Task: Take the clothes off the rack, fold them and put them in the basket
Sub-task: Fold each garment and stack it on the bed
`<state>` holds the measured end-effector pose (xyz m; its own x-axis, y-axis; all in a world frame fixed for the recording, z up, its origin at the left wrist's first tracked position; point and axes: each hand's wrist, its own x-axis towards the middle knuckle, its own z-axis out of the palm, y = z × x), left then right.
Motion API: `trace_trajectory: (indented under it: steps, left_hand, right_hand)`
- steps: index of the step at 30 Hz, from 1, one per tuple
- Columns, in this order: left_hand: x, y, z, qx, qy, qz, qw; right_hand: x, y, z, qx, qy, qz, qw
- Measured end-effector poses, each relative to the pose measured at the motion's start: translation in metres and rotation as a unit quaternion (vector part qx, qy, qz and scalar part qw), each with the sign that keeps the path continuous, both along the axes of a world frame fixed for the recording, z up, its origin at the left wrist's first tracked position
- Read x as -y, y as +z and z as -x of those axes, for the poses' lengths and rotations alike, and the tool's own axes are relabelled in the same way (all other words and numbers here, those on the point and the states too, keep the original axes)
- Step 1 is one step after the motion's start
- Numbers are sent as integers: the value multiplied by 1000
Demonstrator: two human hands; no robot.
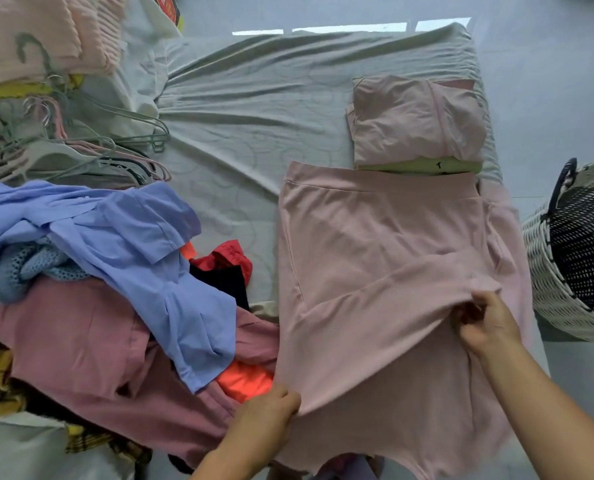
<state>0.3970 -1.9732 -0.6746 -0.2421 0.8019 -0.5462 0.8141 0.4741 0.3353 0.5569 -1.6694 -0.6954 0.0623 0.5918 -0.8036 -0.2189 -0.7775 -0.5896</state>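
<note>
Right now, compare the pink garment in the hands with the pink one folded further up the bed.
The pink garment being held lies spread out, far larger; the folded pink garment is a compact rectangle. The left hand and right hand grip the first; the second lies untouched atop a green piece. Both are pale pink and rest on the bed sheet.

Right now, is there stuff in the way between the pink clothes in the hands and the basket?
Nothing visible blocks it. The pink garment, gripped by the left hand and right hand, lies on the bed, and the basket stands just beyond its right edge.
</note>
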Motion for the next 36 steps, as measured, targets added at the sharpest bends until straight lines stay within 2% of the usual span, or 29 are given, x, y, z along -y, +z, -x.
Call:
trace_trajectory:
  steps: [2,4,5,7,9,14,16,18,20,21,22,23,25,26,27,28,29,30,32,33,34,36]
  left_hand:
    - [-16,3,12,87,13,98,991]
    - [-43,-5,33,149,111,63,981]
    - [-60,-11,49,150,178,22,972]
    - [-103,-24,86,87,293,-49,951]
    - [-146,-34,120,29,361,-66,930]
    - [-205,-55,157,-55,375,2,925]
    - [-211,-54,156,-67,386,-12,920]
    - [-212,-47,152,-68,409,-72,907]
    - [-216,-32,139,-50,429,-174,885]
    - [-221,-26,130,-21,420,-232,877]
    - [-228,-23,119,26,387,-263,883]
    - [-236,-24,107,79,327,-257,906]
    - [-245,-37,78,146,188,-142,961]
    - [-245,-43,63,146,152,-80,974]
    - [-239,-48,51,131,148,-57,979]
    - [-230,-51,42,122,159,-71,977]
    - [-216,-50,32,112,168,-115,973]
    - [-197,-48,24,93,169,-161,968]
    - [-155,-41,5,52,172,-231,956]
    - [-132,-41,-7,30,169,-247,954]
    - [-109,-43,-19,19,154,-246,957]
    - [-69,-41,-44,-5,105,-214,971]
  right_hand:
    - [1,-2,-6,25,24,25,999]
    - [0,-3,-9,42,52,45,997]
    - [-1,-3,-9,40,59,47,996]
    - [-2,0,-5,28,65,35,997]
    - [-4,3,-3,17,82,22,996]
    - [-3,16,-3,-24,115,-14,993]
    - [-4,22,-6,-53,106,-21,993]
    - [-6,28,-11,-92,104,-34,990]
    - [-7,35,-20,-112,102,-49,987]
    - [-9,39,-25,-109,91,-50,989]
    - [-9,44,-31,-105,77,-49,990]
    - [-8,49,-36,-106,66,-46,991]
    - [-9,58,-46,-136,59,-54,987]
    - [-11,60,-53,-161,57,-61,983]
    - [-13,61,-58,-192,73,-69,976]
    - [-11,63,-64,-241,112,-63,962]
    - [-5,64,-63,-227,144,-75,960]
    - [-4,66,-76,-107,131,-131,977]
    - [0,81,-75,-82,121,-160,976]
    - [-3,83,-68,-161,136,-145,967]
    - [-4,92,-69,-216,104,-113,964]
    - [5,118,-60,-233,78,-152,957]
